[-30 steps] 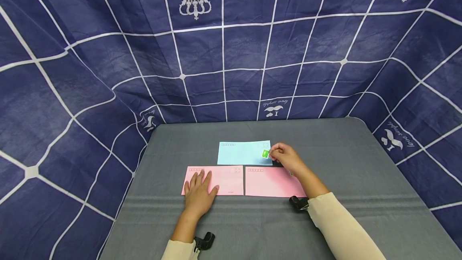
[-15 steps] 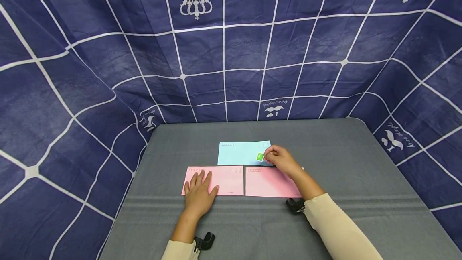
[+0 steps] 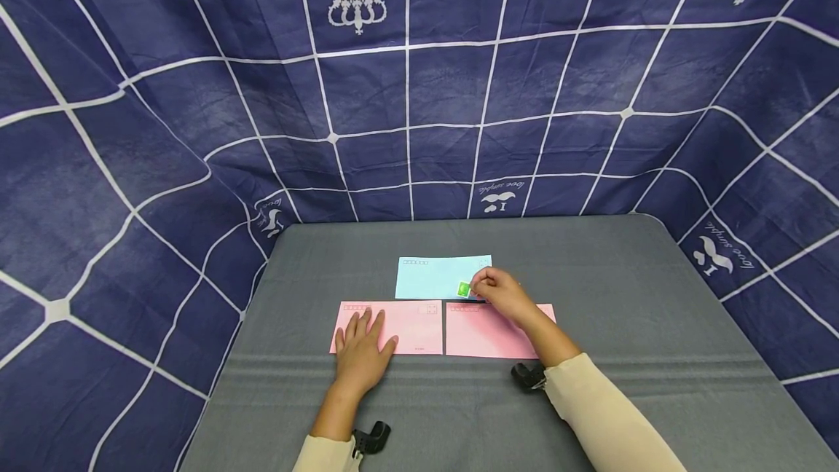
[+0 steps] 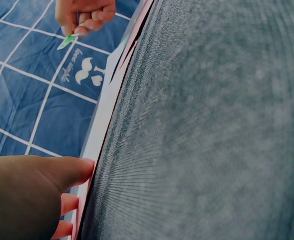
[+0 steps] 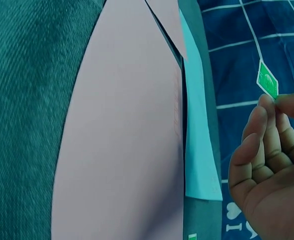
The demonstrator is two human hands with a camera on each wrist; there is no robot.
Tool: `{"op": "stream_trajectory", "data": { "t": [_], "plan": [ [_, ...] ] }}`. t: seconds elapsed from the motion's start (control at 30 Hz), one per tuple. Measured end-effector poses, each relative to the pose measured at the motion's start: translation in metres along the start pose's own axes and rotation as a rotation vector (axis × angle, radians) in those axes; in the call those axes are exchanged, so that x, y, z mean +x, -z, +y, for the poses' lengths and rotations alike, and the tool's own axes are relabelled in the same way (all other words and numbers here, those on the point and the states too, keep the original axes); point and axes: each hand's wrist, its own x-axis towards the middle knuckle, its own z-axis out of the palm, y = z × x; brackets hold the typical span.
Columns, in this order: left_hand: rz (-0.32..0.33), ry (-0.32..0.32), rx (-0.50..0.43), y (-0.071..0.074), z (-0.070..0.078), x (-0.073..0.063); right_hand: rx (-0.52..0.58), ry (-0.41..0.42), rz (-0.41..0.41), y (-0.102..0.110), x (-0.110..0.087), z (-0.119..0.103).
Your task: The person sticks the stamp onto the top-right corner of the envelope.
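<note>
Between thumb and forefinger, my right hand [image 3: 503, 293] pinches a small green stamp with a white border [image 3: 463, 289]. The right wrist view shows the stamp [image 5: 267, 80] held up by one corner, above the table. In the head view it appears over the lower right part of a light blue envelope [image 3: 426, 277]. My left hand [image 3: 362, 355] rests with spread fingers on the left pink envelope [image 3: 416, 328]. The right pink envelope [image 3: 485, 333] lies beside it, partly covered by my right forearm.
Another small green and white piece [image 5: 192, 236] shows at the bottom edge of the right wrist view, on the grey tabletop [image 3: 446, 414]. A dark blue cloth with white lines [image 3: 446, 86] hangs behind the table and along both sides.
My right hand has moved left and a little nearer to me, carrying the stamp across the blue envelope. The left hand and the envelopes have stayed in place.
</note>
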Motion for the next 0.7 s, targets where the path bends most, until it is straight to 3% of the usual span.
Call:
{"op": "stream_trajectory", "data": {
  "t": [0.2,0.43,0.7],
  "plan": [
    [0.001,0.0,0.0,0.001,0.001,-0.001,-0.016,0.02,-0.029,-0.009,-0.011,-0.024],
    [0.0,-0.003,0.002,0.001,0.001,-0.001,0.005,0.0,-0.009,-0.023,0.008,0.011],
    [-0.007,-0.001,0.003,0.001,0.001,0.0,-0.002,-0.003,-0.01,-0.034,0.007,0.007]
  ]
}}
